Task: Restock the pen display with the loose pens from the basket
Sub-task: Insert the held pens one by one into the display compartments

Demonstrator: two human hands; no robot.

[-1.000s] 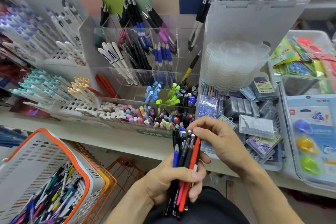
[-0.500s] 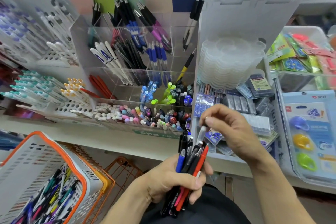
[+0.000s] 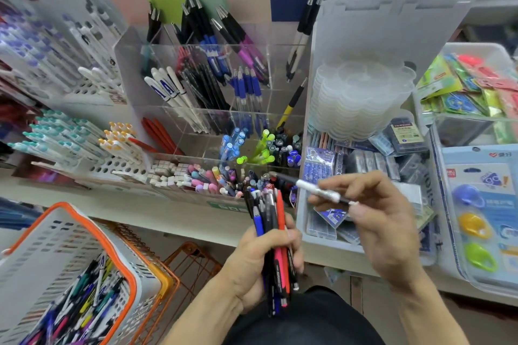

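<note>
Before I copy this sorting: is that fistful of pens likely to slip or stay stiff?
The pens look rigid, so the bundle probably won't flop. Smooth barrels stand at uneven heights in the left hand, so one could slide out. Loose, they'd likely roll.

The clear pen display [image 3: 213, 109] is crowded in most compartments, pens jutting up and forward, though the middle-row compartment behind the red pens [image 3: 159, 131] looks roomier. A bare strip of shelf [image 3: 157, 213] runs in front. The white basket [image 3: 70, 255] (pens heaped inside) blocks the lower left; a box of refills [image 3: 330, 238] hems the right.
</note>
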